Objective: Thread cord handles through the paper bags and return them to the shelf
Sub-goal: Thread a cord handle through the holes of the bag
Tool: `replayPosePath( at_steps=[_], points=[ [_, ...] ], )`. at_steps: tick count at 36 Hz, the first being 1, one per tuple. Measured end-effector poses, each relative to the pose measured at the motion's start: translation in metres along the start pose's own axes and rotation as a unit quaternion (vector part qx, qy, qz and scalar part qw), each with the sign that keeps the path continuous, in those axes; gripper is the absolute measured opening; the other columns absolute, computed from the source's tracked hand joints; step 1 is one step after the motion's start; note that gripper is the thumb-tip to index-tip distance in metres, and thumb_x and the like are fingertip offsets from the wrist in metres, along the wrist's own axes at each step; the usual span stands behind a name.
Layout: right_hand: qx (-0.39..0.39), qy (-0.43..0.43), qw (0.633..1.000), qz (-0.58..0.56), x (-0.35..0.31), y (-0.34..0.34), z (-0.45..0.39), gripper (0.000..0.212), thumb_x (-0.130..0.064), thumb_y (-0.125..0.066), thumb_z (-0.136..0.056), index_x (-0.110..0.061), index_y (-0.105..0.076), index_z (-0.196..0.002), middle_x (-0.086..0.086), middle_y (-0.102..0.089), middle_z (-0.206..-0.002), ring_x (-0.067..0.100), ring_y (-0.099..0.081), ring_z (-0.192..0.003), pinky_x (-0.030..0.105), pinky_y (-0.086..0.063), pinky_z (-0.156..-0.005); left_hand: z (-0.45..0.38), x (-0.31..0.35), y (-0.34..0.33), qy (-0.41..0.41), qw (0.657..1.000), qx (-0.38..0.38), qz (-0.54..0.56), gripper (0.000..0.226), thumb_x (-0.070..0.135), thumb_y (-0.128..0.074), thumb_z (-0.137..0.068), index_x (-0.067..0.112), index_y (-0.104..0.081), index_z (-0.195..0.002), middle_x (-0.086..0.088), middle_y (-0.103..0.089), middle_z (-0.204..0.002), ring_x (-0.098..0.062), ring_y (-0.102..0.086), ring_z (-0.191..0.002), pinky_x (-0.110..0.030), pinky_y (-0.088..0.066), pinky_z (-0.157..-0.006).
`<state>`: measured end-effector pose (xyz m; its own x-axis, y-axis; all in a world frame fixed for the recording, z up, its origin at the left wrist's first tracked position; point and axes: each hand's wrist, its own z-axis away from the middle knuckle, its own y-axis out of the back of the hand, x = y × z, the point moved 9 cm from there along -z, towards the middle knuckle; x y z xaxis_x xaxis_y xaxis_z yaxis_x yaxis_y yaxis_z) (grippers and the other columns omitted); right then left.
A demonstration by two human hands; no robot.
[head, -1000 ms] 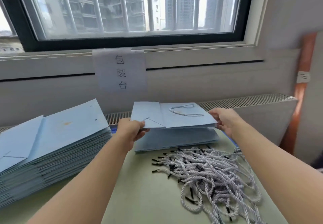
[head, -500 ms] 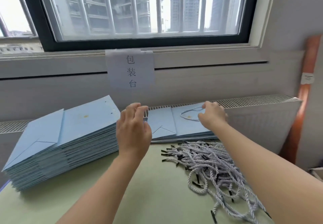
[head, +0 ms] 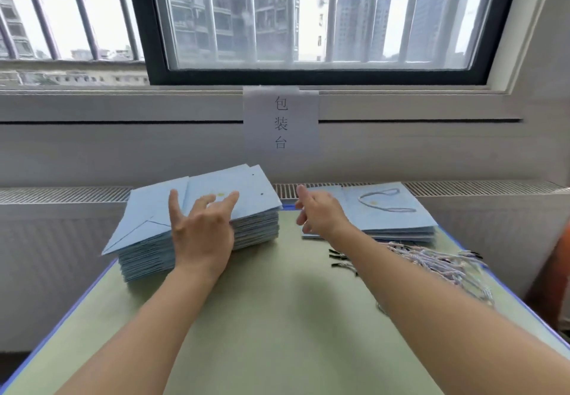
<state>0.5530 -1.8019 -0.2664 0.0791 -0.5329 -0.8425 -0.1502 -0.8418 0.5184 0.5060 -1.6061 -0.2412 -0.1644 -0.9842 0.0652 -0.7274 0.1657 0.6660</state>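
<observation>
A single head-worn wide-angle view looks forward and slightly down across a green table point(head: 277, 317) toward a barred window point(head: 308, 18) straight ahead. Both forearms reach in from the bottom edge, so the camera sits close above the near table edge. Straight lines bow toward the picture's edges.

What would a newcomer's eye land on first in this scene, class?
Probably the tall stack of blue paper bags at the table's left, where the left hand reaches with spread fingers. Next, the shorter stack of corded bags at right, beside the right hand, with the loose cords heaped in front.
</observation>
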Motion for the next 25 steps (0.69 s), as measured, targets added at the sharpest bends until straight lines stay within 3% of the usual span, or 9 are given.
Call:
replayPosePath(
  at_steps=[4,6,8,10,12,14,18,22,25],
  points=[
    [-0.094,-0.128,0.957,-0.243,0.004,-0.023,0.012,0.053,-0.059,-0.032,-0.097,-0.011,-0.055,-0.101,0.007,-0.068,-0.073,0.014,-0.056,-0.049,0.018,-0.040,-0.042,0.009,0.021,0.038,-0.069,0.997,0.035,0.026,0.034,-0.005,-0.082,-0.062,0.015,-0.074,-0.089,-0.003,-0.075,-0.087,-0.026,-0.071,-0.088,-0.049,-0.045,-0.095],
    [-0.122,-0.148,0.937,-0.292,0.001,-0.027,0.017,0.038,-0.049,-0.045,-0.097,-0.013,-0.058,-0.096,0.001,-0.067,-0.067,0.013,-0.059,-0.054,0.019,-0.043,-0.047,0.021,0.038,0.054,-0.112,0.992,0.029,0.040,0.033,-0.001,-0.086,-0.057,0.015,-0.074,-0.084,0.000,-0.074,-0.082,-0.025,-0.070,-0.078,-0.038,-0.053,-0.077],
    [-0.144,-0.157,0.923,-0.321,0.003,-0.026,0.021,0.019,-0.027,-0.050,-0.097,-0.010,-0.059,-0.096,0.004,-0.068,-0.075,0.017,-0.062,-0.063,0.025,-0.048,-0.057,0.036,0.057,0.065,-0.163,0.986,0.001,0.041,0.035,0.008,-0.090,-0.052,0.016,-0.075,-0.082,0.002,-0.072,-0.077,-0.024,-0.069,-0.070,-0.032,-0.052,-0.060],
    [-0.175,-0.166,0.914,-0.326,0.011,-0.024,0.029,0.016,-0.013,-0.046,-0.095,-0.005,-0.057,-0.102,0.011,-0.067,-0.087,0.024,-0.064,-0.070,0.029,-0.052,-0.059,0.048,0.077,0.071,-0.195,0.977,-0.089,0.020,0.036,0.034,-0.090,-0.060,0.019,-0.074,-0.089,0.004,-0.071,-0.083,-0.022,-0.068,-0.074,-0.030,-0.049,-0.055],
    [-0.201,-0.164,0.906,-0.333,0.019,-0.022,0.040,0.024,-0.007,-0.039,-0.091,-0.006,-0.055,-0.109,0.014,-0.063,-0.095,0.029,-0.062,-0.077,0.034,-0.052,-0.066,0.059,0.091,0.067,-0.186,0.957,-0.222,-0.006,0.048,0.063,-0.056,-0.086,0.029,-0.062,-0.118,0.009,-0.063,-0.113,-0.017,-0.061,-0.103,-0.030,-0.046,-0.070],
    [-0.222,-0.145,0.901,-0.344,0.027,-0.019,0.056,0.032,-0.003,-0.036,-0.088,-0.007,-0.053,-0.114,0.015,-0.061,-0.098,0.030,-0.060,-0.080,0.037,-0.051,-0.071,0.068,0.095,0.060,-0.162,0.933,-0.321,0.017,0.059,0.069,-0.025,-0.092,0.037,-0.045,-0.137,0.012,-0.051,-0.134,-0.013,-0.047,-0.125,-0.032,-0.043,-0.085],
    [-0.287,-0.119,0.874,-0.373,0.036,-0.018,0.095,0.040,-0.001,-0.040,-0.082,-0.004,-0.053,-0.118,0.013,-0.065,-0.090,0.025,-0.065,-0.074,0.034,-0.055,-0.061,0.053,0.096,0.059,-0.113,0.939,-0.309,0.102,0.058,0.065,-0.027,-0.094,0.038,-0.036,-0.144,0.013,-0.039,-0.147,-0.013,-0.034,-0.134,-0.036,-0.039,-0.098],
    [-0.318,-0.095,0.864,-0.377,0.047,-0.022,0.125,0.051,-0.005,-0.057,-0.078,-0.003,-0.050,-0.128,0.018,-0.066,-0.110,0.025,-0.068,-0.085,0.036,-0.058,-0.078,0.047,0.087,0.017,-0.016,0.919,-0.347,0.187,0.066,0.057,-0.037,-0.096,0.029,-0.020,-0.153,0.003,-0.026,-0.158,-0.021,-0.020,-0.144,-0.037,-0.022,-0.115],
    [-0.333,-0.101,0.868,-0.354,0.053,-0.027,0.142,0.034,0.000,-0.062,-0.086,-0.004,-0.051,-0.118,0.018,-0.065,-0.107,0.019,-0.069,-0.078,0.027,-0.059,-0.068,0.058,0.088,-0.018,0.021,0.892,-0.421,0.165,0.073,0.064,-0.032,-0.094,0.028,-0.013,-0.155,-0.003,-0.024,-0.160,-0.026,-0.021,-0.146,-0.044,-0.019,-0.117]
  ],
)
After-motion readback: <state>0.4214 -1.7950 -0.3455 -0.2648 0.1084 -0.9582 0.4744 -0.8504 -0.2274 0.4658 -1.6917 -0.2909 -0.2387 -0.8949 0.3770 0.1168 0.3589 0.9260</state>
